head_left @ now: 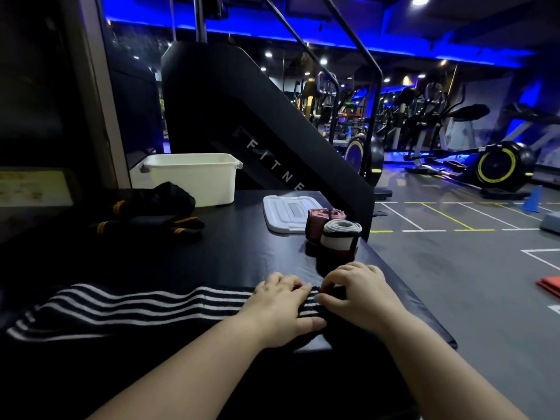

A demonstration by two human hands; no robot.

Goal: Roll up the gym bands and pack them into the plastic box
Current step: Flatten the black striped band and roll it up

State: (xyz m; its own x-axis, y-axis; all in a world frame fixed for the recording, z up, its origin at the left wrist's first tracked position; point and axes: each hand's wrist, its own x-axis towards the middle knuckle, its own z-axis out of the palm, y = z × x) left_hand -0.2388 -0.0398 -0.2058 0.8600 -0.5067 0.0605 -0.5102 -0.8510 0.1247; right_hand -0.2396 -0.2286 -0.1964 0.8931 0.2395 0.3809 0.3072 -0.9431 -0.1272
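Head view: both hands press on the right end of a black band with white stripes [127,304] lying flat along the near edge of the dark bench [236,256]. The left hand [281,307] lies flat on it, fingers spread; the right hand [357,292] curls its fingertips over the band's rolled end, gripping it. Just beyond the hands stand two rolled bands, a grey-and-white roll [341,237] and a pink roll [321,221] touching it. The white lid [285,215] lies beside them. Farther left, a black-and-orange band heap [151,213] sits in front of the open white plastic box [194,177]. A black fitness machine [242,116] rises behind.
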